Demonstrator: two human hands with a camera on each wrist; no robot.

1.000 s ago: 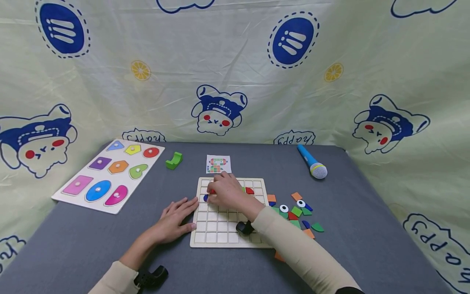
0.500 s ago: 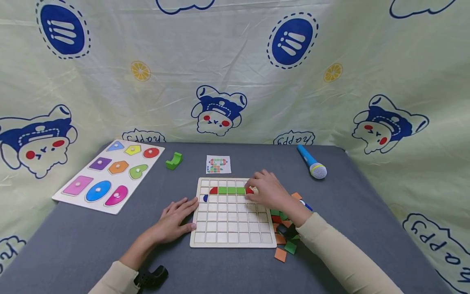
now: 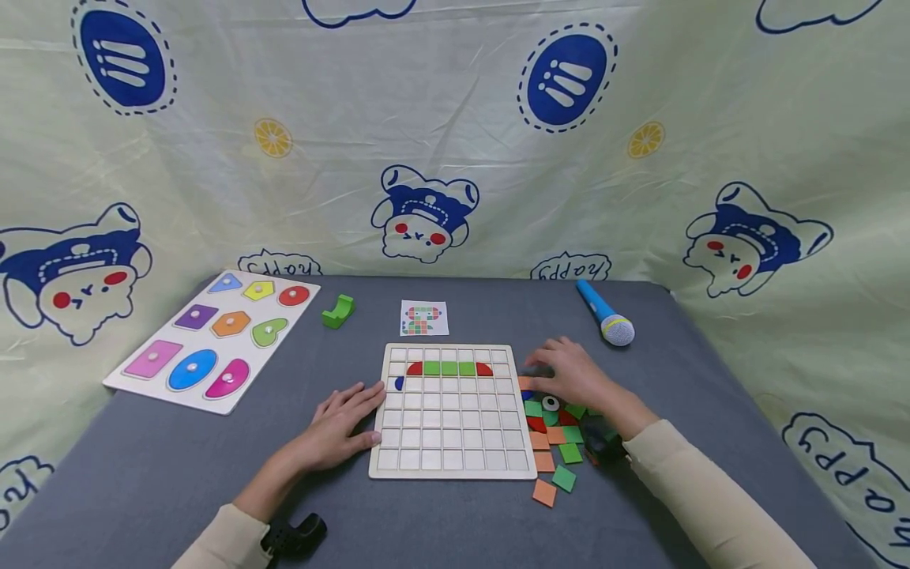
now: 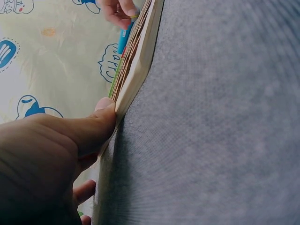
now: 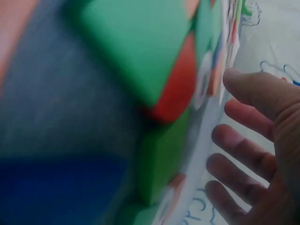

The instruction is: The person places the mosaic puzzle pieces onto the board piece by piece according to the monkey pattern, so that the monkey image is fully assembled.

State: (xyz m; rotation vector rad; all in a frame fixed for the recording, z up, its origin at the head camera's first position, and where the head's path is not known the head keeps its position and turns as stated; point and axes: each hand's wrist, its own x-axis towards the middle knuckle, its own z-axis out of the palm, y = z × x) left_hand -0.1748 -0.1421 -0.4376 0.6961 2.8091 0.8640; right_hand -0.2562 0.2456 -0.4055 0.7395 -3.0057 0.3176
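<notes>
A pale wooden grid board (image 3: 451,438) lies in the middle of the table. One row holds several green square tiles (image 3: 449,368) between a red curved tile (image 3: 415,369) on the left and another red tile (image 3: 484,369) on the right. Below the left red one sits a blue tile (image 3: 400,383). My left hand (image 3: 341,425) rests against the board's left edge with spread fingers; its thumb (image 4: 93,129) touches that edge in the left wrist view. Over the loose tiles beside the board, my right hand (image 3: 572,378) has loosely bent fingers, with nothing visible between them.
Loose tiles, among them an orange square (image 3: 544,493) and a white ring (image 3: 550,403), lie right of the board. A pattern card (image 3: 424,318) lies behind it. Farther out are a shape puzzle (image 3: 235,304), a green arch block (image 3: 337,311) and a blue microphone (image 3: 604,312).
My right hand has moved from the board's upper left, past the right red tile, to the loose tiles. It uncovers the coloured row. My left hand stays in place.
</notes>
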